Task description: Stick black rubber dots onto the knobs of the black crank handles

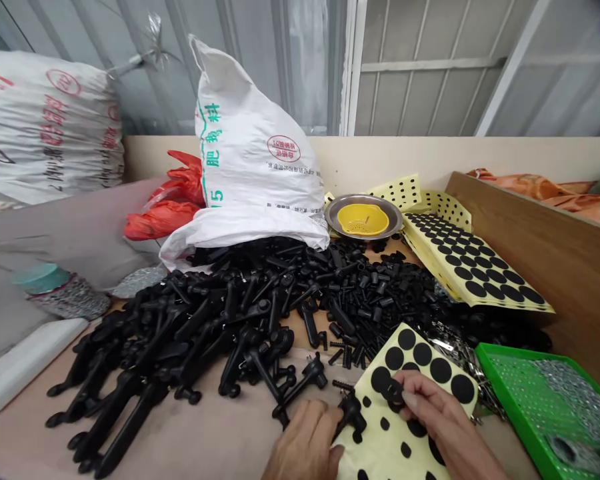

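Note:
My left hand (305, 440) is at the bottom centre, fingers curled round a black jointed plastic part (351, 415); its lower end is hidden by the fingers. Just right of it, my right hand (437, 417) pinches a small round black piece (393, 393) between thumb and forefinger. Beneath the right hand lies a pale yellow sheet (433, 341) of round black pads, with several spots peeled bare. Close to the left hand, a loose black arm-shaped part (307, 380) rests on the table.
Black plastic arms (180, 333) are heaped at left, with small black cylinders (375, 293) behind. A stack of pad sheets (480, 267) leans by a wooden board (545, 247). At right sits a green tray (515, 393) of metal bits. A white sack (255, 147) and metal bowl (333, 213) stand behind.

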A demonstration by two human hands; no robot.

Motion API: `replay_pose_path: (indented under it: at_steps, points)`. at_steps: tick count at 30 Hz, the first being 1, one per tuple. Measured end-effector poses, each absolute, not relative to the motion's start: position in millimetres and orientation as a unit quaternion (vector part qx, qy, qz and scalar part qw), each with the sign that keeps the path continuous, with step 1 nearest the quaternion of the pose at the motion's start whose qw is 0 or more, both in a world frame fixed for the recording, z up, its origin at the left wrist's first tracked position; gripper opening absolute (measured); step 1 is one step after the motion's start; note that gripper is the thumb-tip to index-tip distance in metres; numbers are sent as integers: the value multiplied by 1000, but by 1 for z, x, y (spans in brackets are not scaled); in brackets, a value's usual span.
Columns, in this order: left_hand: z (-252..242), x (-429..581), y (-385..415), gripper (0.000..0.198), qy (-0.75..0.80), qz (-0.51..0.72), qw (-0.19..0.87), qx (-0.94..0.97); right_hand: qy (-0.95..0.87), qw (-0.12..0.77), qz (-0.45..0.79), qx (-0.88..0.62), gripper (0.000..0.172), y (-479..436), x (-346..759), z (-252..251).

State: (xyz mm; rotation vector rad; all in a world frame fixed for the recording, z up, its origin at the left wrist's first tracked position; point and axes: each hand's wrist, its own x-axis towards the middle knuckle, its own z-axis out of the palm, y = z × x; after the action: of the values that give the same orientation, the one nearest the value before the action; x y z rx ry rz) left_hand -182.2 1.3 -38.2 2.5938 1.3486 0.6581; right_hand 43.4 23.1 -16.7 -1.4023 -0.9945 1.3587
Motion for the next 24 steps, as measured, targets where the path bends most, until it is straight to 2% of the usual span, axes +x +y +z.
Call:
replay_pose_path:
  at_steps: [5, 7, 9, 11, 13, 16, 19, 21, 24]
  points:
    - [-24, -167, 16, 30, 525, 161, 109, 828, -348, 464, 600, -551, 22, 18, 44, -5]
    - [-23, -165, 16, 33, 489, 180, 63, 851, -308, 469, 632, -535, 24, 14, 43, 2]
    - [-25, -164, 11, 32, 422, 191, -16, 886, -278, 473, 656, -518, 27, 9, 43, 9]
    - [-30, -164, 6, 29, 372, 205, -51, 904, -262, 475, 665, -513, 31, 5, 41, 13]
    - [-37, -163, 1, 23, 363, 233, -22, 902, -261, 465, 672, -514, 32, 1, 40, 14]
    - [-44, -161, -3, 15, 374, 278, 83, 881, -265, 434, 694, -510, 29, -3, 36, 11]
    - [-39, -158, -3, 19, 389, 284, 163, 861, -260, 419, 715, -496, 25, -5, 34, 10]
    - [-31, -157, -3, 18, 389, 275, 158, 865, -248, 422, 727, -482, 24, -5, 33, 10]
    - [-26, -155, -6, 8, 360, 268, 73, 890, -217, 445, 736, -461, 26, -5, 33, 9]
